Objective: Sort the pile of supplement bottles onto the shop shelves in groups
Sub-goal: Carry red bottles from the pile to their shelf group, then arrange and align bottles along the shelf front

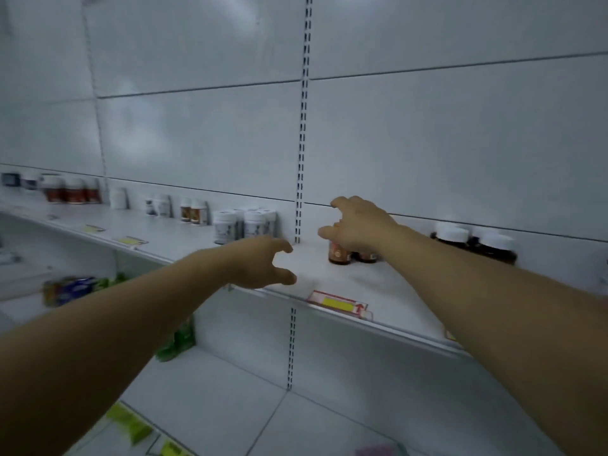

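Both my arms reach out over the white shop shelf (378,291). My right hand (357,225) hovers with spread, loosely bent fingers just above two small amber bottles with orange labels (340,253); whether it touches them I cannot tell. My left hand (260,261) is held open above the shelf's front edge, thumb and fingers apart, holding nothing. A group of white bottles (243,225) stands just left of the slotted upright. Two dark bottles with white caps (477,241) stand further right, behind my right forearm.
Along the shelf to the left stand more small groups: brown-labelled bottles (194,212), white ones (158,205), red-labelled ones (74,190). A red and yellow price tag (339,302) sits on the shelf edge. Green and blue packets (69,289) lie on the lower shelf.
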Demonstrator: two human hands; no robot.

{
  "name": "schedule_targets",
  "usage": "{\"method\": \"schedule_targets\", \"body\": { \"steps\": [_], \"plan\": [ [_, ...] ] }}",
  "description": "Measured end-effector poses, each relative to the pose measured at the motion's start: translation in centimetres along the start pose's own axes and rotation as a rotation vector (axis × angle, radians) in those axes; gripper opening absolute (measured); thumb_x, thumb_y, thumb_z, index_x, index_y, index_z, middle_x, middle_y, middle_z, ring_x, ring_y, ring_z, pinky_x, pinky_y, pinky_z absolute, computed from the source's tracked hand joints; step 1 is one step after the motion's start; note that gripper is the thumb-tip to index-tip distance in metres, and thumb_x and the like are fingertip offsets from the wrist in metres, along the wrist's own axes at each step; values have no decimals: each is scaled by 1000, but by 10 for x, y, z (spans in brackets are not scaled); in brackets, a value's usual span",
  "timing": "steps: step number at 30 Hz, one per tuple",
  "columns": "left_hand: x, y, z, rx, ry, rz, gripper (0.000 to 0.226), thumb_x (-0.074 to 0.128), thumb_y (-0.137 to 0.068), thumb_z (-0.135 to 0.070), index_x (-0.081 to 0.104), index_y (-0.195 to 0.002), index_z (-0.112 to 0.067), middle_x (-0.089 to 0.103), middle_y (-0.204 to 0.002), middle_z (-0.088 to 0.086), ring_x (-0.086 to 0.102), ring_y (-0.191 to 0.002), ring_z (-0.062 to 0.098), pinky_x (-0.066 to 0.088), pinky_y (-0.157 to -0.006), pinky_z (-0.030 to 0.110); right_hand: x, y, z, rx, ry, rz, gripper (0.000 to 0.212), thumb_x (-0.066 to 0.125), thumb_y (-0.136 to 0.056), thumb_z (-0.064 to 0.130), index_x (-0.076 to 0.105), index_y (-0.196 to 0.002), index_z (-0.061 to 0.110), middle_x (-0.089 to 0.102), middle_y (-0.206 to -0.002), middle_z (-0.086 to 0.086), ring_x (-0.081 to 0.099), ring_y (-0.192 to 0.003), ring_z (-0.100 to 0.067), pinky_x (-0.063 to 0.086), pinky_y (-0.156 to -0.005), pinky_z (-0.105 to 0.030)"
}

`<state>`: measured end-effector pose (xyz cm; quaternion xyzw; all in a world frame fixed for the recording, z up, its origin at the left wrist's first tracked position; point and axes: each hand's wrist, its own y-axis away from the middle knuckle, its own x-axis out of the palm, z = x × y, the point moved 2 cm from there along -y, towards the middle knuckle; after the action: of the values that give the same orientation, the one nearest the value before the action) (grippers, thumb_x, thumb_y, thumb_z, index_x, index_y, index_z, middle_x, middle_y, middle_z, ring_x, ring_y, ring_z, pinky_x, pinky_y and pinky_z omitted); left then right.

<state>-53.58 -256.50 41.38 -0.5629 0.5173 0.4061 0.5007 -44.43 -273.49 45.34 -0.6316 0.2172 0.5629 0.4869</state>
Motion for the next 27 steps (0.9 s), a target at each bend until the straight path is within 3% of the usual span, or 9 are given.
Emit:
{"method": "schedule_targets", "body": {
  "steps": [9, 14, 27],
  "plan": [
    [-39, 75, 229, -235, -29, -38, 62, 61, -86, -49, 39, -140, -28, 38, -147, -1, 44, -127, 20, 38, -103, 34, 82, -95, 256, -280, -33, 61, 66, 49, -87, 59, 37, -141, 22, 44, -141, -7, 47, -123, -29, 41, -93, -39],
    [-62, 108, 342, -355, -81, -32, 61, 60, -86, -49, 41, -139, -28, 44, -143, 0, 51, -119, 20, 42, -100, 35, 114, -133, 387, -387, -71, 102, 66, 46, -89, 58, 34, -145, 24, 40, -146, -7, 43, -128, -29, 41, -97, -41],
    [-63, 105, 605, -600, -25, -52, 60, 61, -87, -47, 41, -139, -26, 41, -145, 2, 48, -122, 21, 42, -100, 35, 227, -274, 627, -633, -141, 133, 64, 50, -90, 54, 38, -142, 19, 46, -141, -8, 47, -123, -28, 44, -98, -42]
  ]
}}
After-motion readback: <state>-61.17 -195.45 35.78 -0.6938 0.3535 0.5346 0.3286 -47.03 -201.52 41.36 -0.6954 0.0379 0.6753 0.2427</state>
